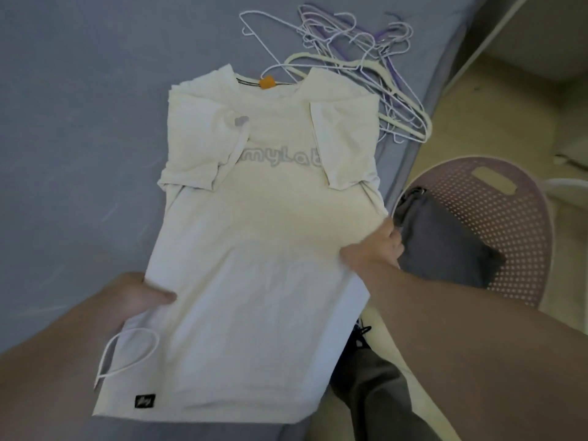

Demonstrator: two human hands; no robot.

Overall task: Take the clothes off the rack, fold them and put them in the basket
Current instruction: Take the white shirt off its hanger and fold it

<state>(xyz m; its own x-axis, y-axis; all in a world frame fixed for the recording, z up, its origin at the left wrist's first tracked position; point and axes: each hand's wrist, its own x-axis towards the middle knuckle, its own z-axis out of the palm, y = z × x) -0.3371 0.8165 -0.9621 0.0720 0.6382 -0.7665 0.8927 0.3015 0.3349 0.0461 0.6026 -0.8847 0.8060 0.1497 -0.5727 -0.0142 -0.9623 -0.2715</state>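
- I am gripping the cream T-shirt [270, 249] at both side edges. My left hand [143, 297] is pinching it with the thumb on top, and my right hand [375, 246] is bunching the cloth in curled fingers.
- The T-shirt is lying face up on the grey bed [79, 122] with both sleeves turned in. Its right side is running close to the mattress edge.
- If I am lifting unevenly, the turned-in sleeves are likely to be flopping open, spoiling the fold.
- Pulling rightward is risking the shirt sliding off the bed beside the basket [509, 218].
- The white cord loop [127, 354] at the hem could be getting trapped in the fold.
- I am counting one T-shirt, one basket and one dark folded garment [445, 243] inside it.
- I am also counting one cord loop and a tangle of hangers [366, 74]. There are several, but they are too overlapped for me to number.
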